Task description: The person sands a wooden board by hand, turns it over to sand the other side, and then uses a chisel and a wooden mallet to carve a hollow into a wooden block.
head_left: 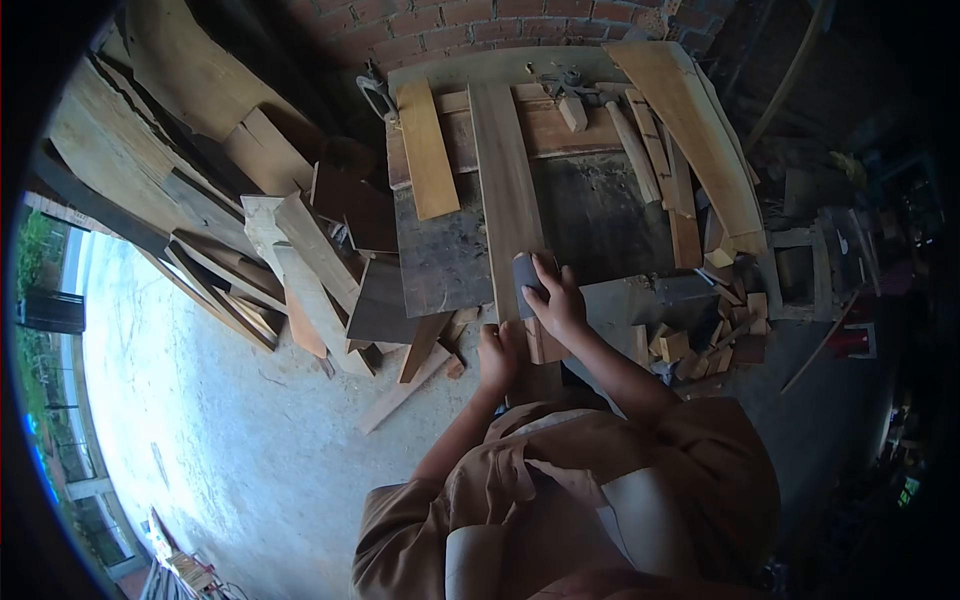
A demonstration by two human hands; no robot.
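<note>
A long wooden board [512,180] lies lengthwise on the workbench [600,225], its near end reaching toward my body. My right hand [560,305] is closed around a dark grey piece of sandpaper [524,278], which rests against the top of the board near that end. Thumb and fingers show on its near side; the palm side is hidden. At the board's left edge, my left hand [497,355] is closed on the near end, with its fingers curled in. A shorter, yellowish plank [428,150] lies to the left of the board.
A metal clamp [376,92] sits at the bench's back left corner. On the right lie a wide plank [690,140] and narrow strips [680,200]. Scrap wood [310,250] leans to the left, and offcuts [715,340] are piled on the floor at right. A brick wall [450,28] stands behind.
</note>
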